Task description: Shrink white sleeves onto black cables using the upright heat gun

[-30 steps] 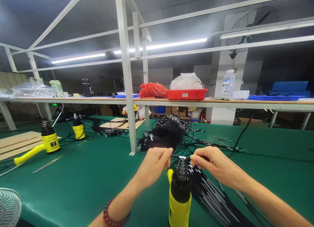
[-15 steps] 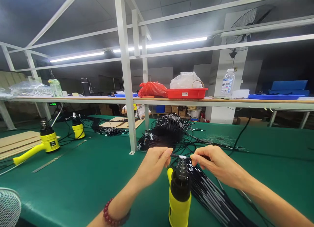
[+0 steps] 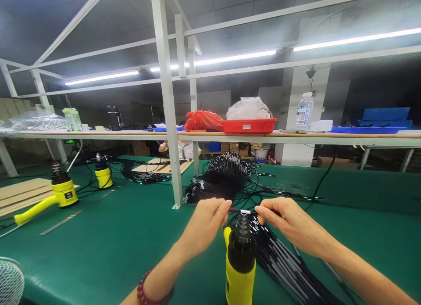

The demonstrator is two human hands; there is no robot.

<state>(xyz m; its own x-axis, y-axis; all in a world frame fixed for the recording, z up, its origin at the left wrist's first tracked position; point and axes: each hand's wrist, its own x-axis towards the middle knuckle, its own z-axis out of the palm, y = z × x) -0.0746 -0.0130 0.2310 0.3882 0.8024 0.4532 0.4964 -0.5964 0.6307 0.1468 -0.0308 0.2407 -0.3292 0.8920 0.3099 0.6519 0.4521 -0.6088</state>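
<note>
The fingers of the left hand and right hand are clamped on a black cable with a white band, directly above an upright yellow heat gun near the green desk's near edge. A bundle of black cables lies beside it. The plastic bottle's label is too small to read.

Nothing here can be read word for word: every marking is too small or too blurred. On the long shelf, a clear plastic bottle carries a blue-and-white label with lines of illegible print. The red tray has a small white label on its front wall, its print unreadable. A black label on the yellow heat gun at left shows tiny white marks. A small yellow sticker sits on the white pillar, also unreadable. The white tag on the black cable shows no legible marks either.
</note>
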